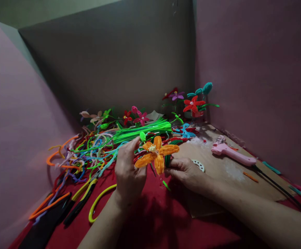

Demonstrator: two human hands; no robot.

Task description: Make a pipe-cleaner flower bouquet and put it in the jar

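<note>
An orange flower (159,154) of fuzzy pipe cleaner, with pale yellow stamens, is held up between my two hands and faces the camera. My left hand (130,169) is behind the flower's left petals, its fingers curled near a light green bud (142,136); what its fingertips hold is hidden. To the right, my right hand (184,172) has its fingers closed around the dark green part (167,159) just behind the flower.
Tangled colourful pipe cleaners (88,155) and a green bundle (142,130) lie behind and left. Yellow-black pliers (80,200) rest front left. A pink glue gun (233,154) lies on the cardboard (215,180) at right. Finished flowers (194,105) stand along the back.
</note>
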